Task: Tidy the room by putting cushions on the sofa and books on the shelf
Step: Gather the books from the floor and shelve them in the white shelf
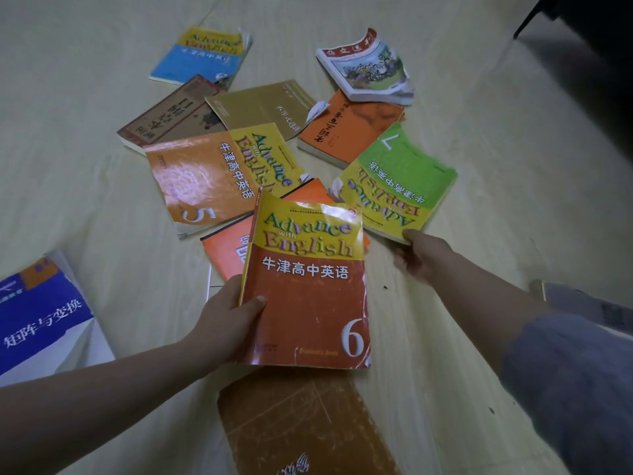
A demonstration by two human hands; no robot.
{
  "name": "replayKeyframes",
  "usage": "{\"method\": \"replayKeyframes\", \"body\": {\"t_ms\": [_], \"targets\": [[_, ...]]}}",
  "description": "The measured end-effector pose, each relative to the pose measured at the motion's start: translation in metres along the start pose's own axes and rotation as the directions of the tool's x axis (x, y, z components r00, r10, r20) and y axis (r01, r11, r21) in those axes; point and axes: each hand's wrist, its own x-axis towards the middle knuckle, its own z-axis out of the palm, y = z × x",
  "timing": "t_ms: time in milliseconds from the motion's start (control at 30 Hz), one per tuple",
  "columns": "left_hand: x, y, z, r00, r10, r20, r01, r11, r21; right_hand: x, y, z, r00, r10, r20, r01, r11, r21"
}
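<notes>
Several books lie scattered on the pale wooden floor (85, 166). My left hand (226, 317) grips the left edge of a red and yellow "Advance with English 6" book (308, 286), held up above the floor. My right hand (419, 257) pinches the near corner of a green and yellow book marked 7 (400, 183), which lies upside down to me. An orange book marked 5 (205, 180) lies to the left of centre, and an orange-red book (226, 250) sits under the held one.
A brown book (301, 423) lies close below the held one. A blue and white book (44, 320) is at the left edge. Farther off lie a blue book (202, 60), a tan book (263, 108), a brown one (171, 114), an orange one (349, 128) and a thick illustrated one (370, 70). Dark furniture (589, 15) fills the top right corner.
</notes>
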Motion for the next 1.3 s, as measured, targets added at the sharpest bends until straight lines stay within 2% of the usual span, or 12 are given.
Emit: {"method": "replayKeyframes", "body": {"t_ms": [133, 300, 433, 633, 767, 867, 933, 1033, 1100, 1133, 1200, 1300], "targets": [[0.002, -0.002, 0.003, 0.999, 0.005, -0.042, -0.001, 0.995, 0.101, 0.001, 0.005, 0.0, 0.979, -0.171, -0.112, 0.177, 0.983, 0.04], [0.004, 0.007, 0.004, 1.0, 0.002, 0.003, -0.003, 0.965, 0.264, -0.021, -0.006, -0.007, 0.875, -0.385, -0.293, 0.415, 0.909, 0.044], [-0.001, 0.014, 0.003, 0.999, -0.007, 0.035, -0.006, 0.934, 0.358, -0.046, -0.014, -0.015, 0.721, -0.573, -0.39, 0.567, 0.811, -0.142], [-0.007, 0.021, -0.004, 1.0, 0.014, 0.026, -0.024, 0.901, 0.434, -0.082, -0.036, -0.045, 0.458, -0.793, -0.401, 0.73, 0.593, -0.339], [-0.007, 0.03, -0.012, 0.996, 0.084, -0.031, -0.065, 0.912, 0.405, -0.108, -0.053, -0.055, 0.31, -0.887, -0.341, 0.826, 0.429, -0.365], [-0.007, 0.046, -0.015, 0.955, 0.294, -0.051, -0.25, 0.881, 0.401, -0.13, -0.061, -0.053, 0.2, -0.947, -0.253, 0.872, 0.29, -0.395], [-0.011, 0.062, -0.017, 0.89, 0.455, -0.031, -0.413, 0.832, 0.37, -0.143, -0.06, -0.046, 0.127, -0.981, -0.146, 0.881, 0.179, -0.438], [-0.02, 0.086, -0.018, 0.73, 0.683, 0.025, -0.622, 0.649, 0.438, -0.156, -0.053, -0.033, 0.019, -0.999, 0.043, 0.88, -0.003, -0.475], [-0.023, 0.098, -0.018, 0.638, 0.765, 0.09, -0.68, 0.504, 0.532, -0.163, -0.051, -0.027, -0.04, -0.988, 0.149, 0.871, -0.107, -0.479], [-0.024, 0.102, -0.017, 0.62, 0.775, 0.12, -0.686, 0.461, 0.564, -0.167, -0.05, -0.025, -0.071, -0.978, 0.194, 0.865, -0.157, -0.476], [-0.023, 0.109, -0.014, 0.638, 0.752, 0.166, -0.675, 0.442, 0.59, -0.175, -0.051, -0.021, -0.14, -0.95, 0.279, 0.852, -0.258, -0.454], [-0.017, 0.115, -0.01, 0.747, 0.62, 0.24, -0.621, 0.521, 0.586, -0.184, -0.05, -0.016, -0.239, -0.906, 0.349, 0.835, -0.375, -0.402]]}}
